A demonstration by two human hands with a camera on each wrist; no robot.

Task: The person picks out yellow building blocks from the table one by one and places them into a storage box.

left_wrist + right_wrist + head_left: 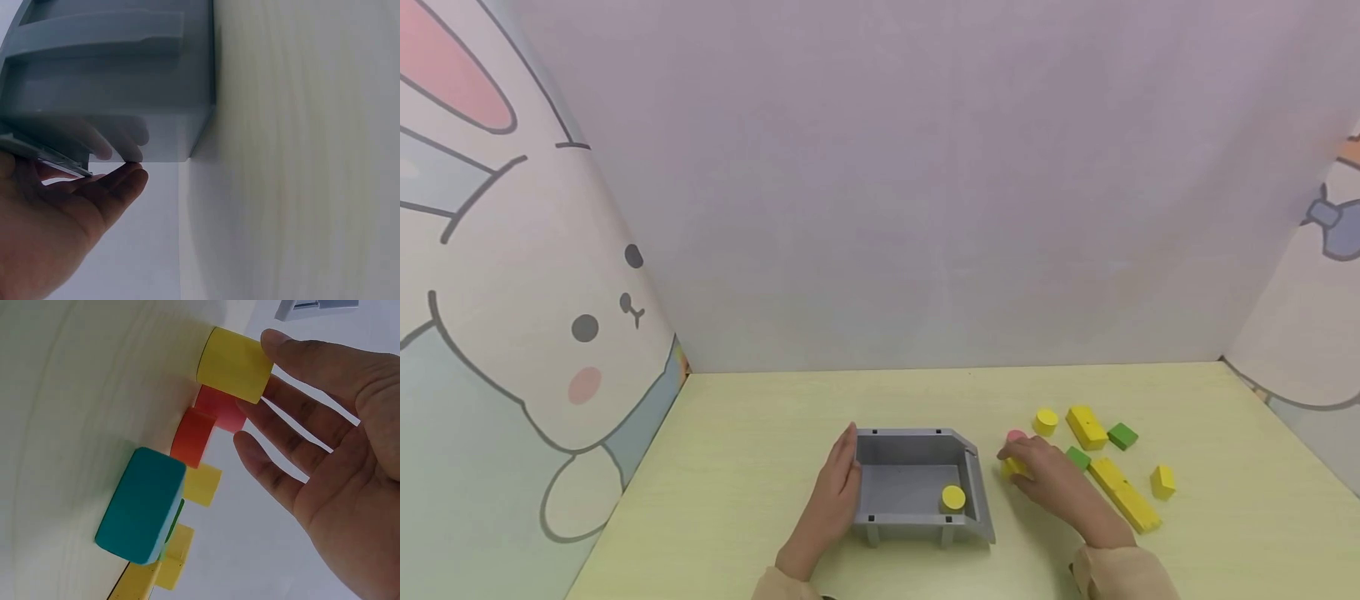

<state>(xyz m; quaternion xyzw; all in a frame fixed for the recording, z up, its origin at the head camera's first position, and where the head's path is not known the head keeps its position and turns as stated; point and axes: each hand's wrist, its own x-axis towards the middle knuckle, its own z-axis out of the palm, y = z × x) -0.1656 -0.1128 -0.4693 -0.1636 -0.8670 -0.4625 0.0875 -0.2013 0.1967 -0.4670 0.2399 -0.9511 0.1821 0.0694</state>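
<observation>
A grey plastic bin [904,517] stands on the table with a yellow cylinder block [953,498] inside, near its sloped right end. My left hand [835,492] holds the bin's left side; in the left wrist view its fingers [128,184] lie against the outer wall under the rim. To the right of the bin, my right hand [1048,479] pinches another yellow cylinder block [232,365] between thumb and fingers, low over the table. Just behind it are a pinkish-red block [1017,435] and a red block [192,439]. The right index finger is partly hidden.
Right of my right hand lie a green block [1078,458], a long yellow block [1125,495], a yellow wedge-like block [1162,482] and another green block [1123,436]. Farther back are a yellow cylinder [1046,422] and a yellow rectangular block [1087,427]. A pale wall [925,208] closes the back.
</observation>
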